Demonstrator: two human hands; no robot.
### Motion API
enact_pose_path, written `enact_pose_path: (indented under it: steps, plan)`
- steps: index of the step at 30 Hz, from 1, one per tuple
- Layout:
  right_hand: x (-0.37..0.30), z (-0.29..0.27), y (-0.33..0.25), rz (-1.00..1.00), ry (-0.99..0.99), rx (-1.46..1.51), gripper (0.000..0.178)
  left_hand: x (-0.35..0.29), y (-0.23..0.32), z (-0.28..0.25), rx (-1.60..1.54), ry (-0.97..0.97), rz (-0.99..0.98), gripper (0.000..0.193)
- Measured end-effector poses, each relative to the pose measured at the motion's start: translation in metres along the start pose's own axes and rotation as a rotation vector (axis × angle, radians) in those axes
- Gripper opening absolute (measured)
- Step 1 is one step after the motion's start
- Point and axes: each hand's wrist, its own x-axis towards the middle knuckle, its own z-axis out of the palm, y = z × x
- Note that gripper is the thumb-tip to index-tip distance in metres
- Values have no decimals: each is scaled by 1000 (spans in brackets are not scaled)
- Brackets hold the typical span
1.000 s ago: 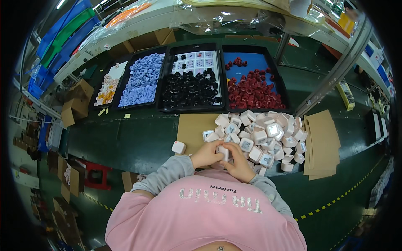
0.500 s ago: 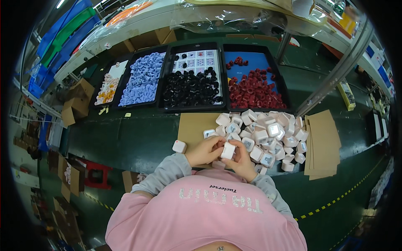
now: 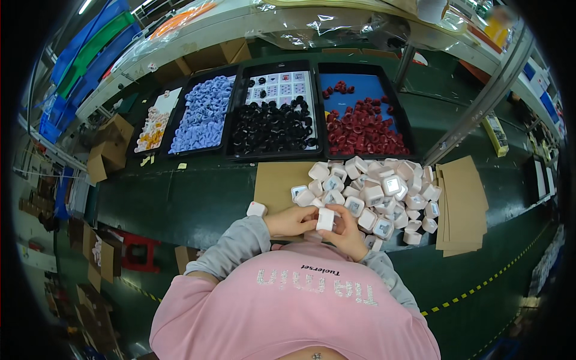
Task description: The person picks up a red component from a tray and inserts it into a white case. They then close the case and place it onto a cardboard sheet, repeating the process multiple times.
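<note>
- A person in a pink top and grey sleeves stands at a dark green counter (image 3: 198,198), seen from above the head.
- Both hands meet at the centre of the view, just above the chest. Together they hold one small white cube-shaped box (image 3: 324,219).
- The left hand (image 3: 292,221) comes in from 9 o'clock of the box, its fingers curled closed against the box's left side.
- The right hand (image 3: 347,231) sits at 4 o'clock of the box, its fingers wrapped shut around the box's right and lower side.
- Directly beyond the hands, from 12 to 3 o'clock, lies a heap of similar white boxes (image 3: 375,192), some with grey faces up. The heap rests partly on a flat brown cardboard sheet (image 3: 279,183).
- One lone white box (image 3: 256,209) sits on the counter at 9 o'clock of the left hand, near the sleeve.
- A stack of brown cardboard pieces (image 3: 462,201) lies at 3 o'clock, just beside the heap.
- At 12 o'clock, further back, four black trays stand in a row: a tray of red parts (image 3: 366,126) on a blue liner, a tray of black parts (image 3: 273,126), a tray of pale purple parts (image 3: 201,114), and a tray of white and orange parts (image 3: 153,123) at 10 o'clock.
</note>
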Motion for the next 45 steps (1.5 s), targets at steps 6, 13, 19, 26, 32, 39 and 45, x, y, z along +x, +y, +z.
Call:
enact_pose_path:
  steps: [6, 13, 19, 26, 32, 39, 45]
  plan:
    - [3, 1, -3, -58, -23, 130, 67, -3, 4, 1, -21, 7, 139, 23]
    - [7, -5, 1, -142, -46, 226, 72, -9, 17, -5, 33, 61, 215, 21]
    - [7, -17, 16, 59, 102, 180, 68, 9, 12, -41, 156, 70, 255, 21]
    - [17, -11, 18, -349, -33, -886, 58, 96, 48, -44, -172, 613, 515, 75]
    - [7, -18, 21, -315, 90, -1150, 45, 70, -36, -69, 419, 721, 267, 51]
    - [9, -10, 9, -350, 96, -1105, 39, -33, -103, -39, 804, 469, -871, 66]
    - [18, -6, 11, -404, 53, -1067, 31, -47, -133, -19, 436, 679, -684, 57]
